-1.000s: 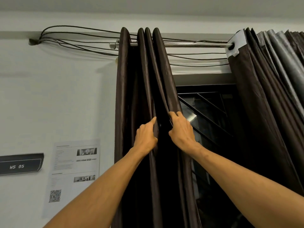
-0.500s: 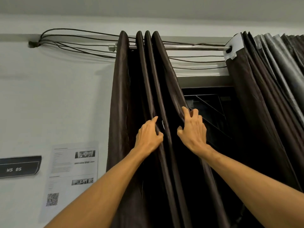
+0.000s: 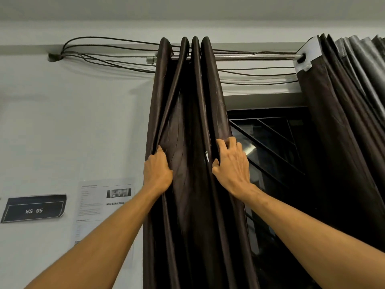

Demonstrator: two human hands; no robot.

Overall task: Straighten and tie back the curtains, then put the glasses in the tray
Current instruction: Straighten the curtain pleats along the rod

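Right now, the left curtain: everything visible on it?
The left curtain is dark brown, satin-sheened fabric, hung on a metal rod and bunched into four folds with creases between. It runs out of frame below, covering the window edge. No tie-back shows. The left hand grips its left fold; the right hand pinches its right fold.

The wall (image 3: 73,122) here is plain and pale, meeting a flat grey-white ceiling (image 3: 187,7) above. A bundle of thin dark cables (image 3: 108,41) fans out from a fixing (image 3: 54,57) high on the wall and runs to the right along a shiny metal rod (image 3: 254,57). Below the rod sits a window (image 3: 270,155), its glass dark, with black bars (image 3: 277,132) crossing it at angles and one pale patch of reflected light. Lower on the wall, off to the left, hang a black sign (image 3: 34,209) reading "WS 05" and, just beside it, a printed sheet (image 3: 98,207) with small pictures.
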